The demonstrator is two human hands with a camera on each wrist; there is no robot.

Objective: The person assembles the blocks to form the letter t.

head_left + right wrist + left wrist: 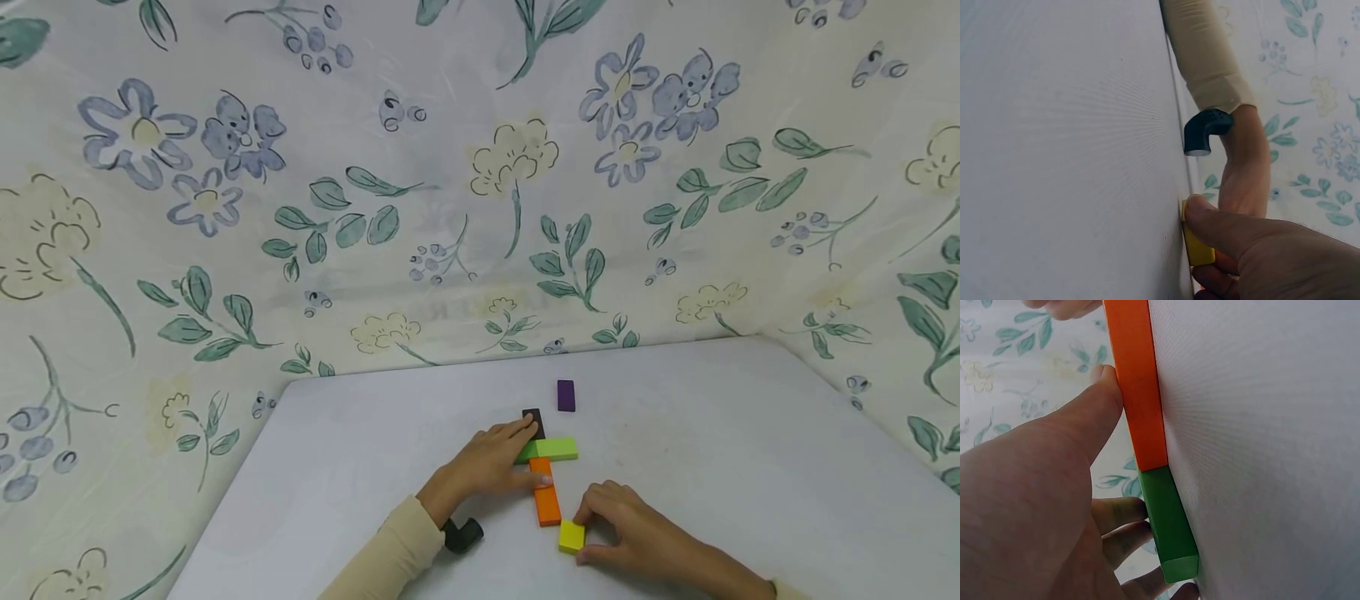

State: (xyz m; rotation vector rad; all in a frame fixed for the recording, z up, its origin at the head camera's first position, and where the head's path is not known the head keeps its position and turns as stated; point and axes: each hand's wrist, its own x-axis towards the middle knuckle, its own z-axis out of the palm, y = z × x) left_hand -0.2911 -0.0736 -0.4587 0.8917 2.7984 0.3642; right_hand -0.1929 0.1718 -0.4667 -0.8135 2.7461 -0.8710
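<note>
My left hand point(491, 457) lies over a joined figure of blocks. Its fingertips reach a black block point(532, 414), and its thumb touches the orange blocks point(548, 507), which run in line toward me. A green bar point(558, 449) lies crosswise between the black and the orange; the hand hides part of its left end. In the left wrist view, the fingers rest along the green block point(1169, 519) and the thumb against the orange one point(1138, 387). My right hand point(637, 533) pinches a yellow block point(572, 537) between thumb and fingers, near the lower orange end.
A purple block point(566, 396) lies apart, beyond the figure. The white table point(712, 442) meets a flower-printed cloth point(465, 167) along its back and sides. A dark curved piece point(463, 536) sits at the left wrist.
</note>
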